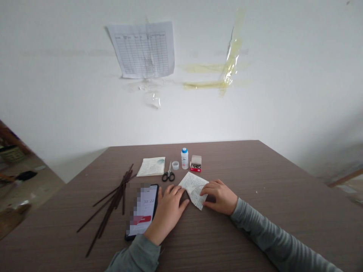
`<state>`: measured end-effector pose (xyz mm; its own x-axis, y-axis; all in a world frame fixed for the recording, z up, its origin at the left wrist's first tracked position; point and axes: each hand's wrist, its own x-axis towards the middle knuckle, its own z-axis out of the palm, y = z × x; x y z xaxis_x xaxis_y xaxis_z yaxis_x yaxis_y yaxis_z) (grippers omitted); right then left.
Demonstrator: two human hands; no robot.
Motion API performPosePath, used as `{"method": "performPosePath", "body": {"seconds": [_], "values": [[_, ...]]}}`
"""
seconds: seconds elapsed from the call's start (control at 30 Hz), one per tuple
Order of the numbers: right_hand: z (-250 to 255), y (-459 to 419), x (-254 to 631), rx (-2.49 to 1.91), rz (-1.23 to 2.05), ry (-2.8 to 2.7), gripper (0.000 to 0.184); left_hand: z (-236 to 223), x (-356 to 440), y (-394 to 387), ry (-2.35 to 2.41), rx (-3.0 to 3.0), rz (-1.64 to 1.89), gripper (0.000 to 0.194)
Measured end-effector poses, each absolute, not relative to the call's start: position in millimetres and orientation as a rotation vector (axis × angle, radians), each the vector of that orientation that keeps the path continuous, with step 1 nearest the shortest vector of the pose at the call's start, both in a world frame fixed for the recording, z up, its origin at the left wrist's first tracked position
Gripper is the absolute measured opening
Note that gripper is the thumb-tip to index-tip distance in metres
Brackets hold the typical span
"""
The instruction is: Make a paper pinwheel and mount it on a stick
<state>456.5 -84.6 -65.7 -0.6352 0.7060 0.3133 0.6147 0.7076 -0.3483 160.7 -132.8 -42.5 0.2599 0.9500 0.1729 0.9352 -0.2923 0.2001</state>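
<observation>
On the brown wood-grain counter (pixel 249 158), the flat bare left hand (pixel 167 215) and curled bare right hand (pixel 219 196) lie slightly apart at lower centre of the frame, both at a creased white handwritten paper (pixel 194 189) between them.

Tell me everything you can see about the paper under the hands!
The thin white sheet of paper is covered in small handwritten lines. It looks folded, with uneven edges and a pointed corner aimed toward the person. It lies flat on the brown wood-grain table. The right hand has its fingers over the sheet's right side, and the left hand has its fingertips right beside the left edge.
</observation>
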Motion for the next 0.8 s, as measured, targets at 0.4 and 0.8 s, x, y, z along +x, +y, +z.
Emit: {"method": "performPosePath", "body": {"seconds": [0.4,0.8], "values": [[-61.1,-90.8,444.8,-1.076,0.223,-2.413,0.03,-32.9,165.4,-134.0,1.824,2.393,0.401,0.042],[-59.9,-89.9,443.8,-1.128,0.264,-2.402,0.047,-21.6,168.4,-137.2,1.861,2.358,0.388,0.04]]}}
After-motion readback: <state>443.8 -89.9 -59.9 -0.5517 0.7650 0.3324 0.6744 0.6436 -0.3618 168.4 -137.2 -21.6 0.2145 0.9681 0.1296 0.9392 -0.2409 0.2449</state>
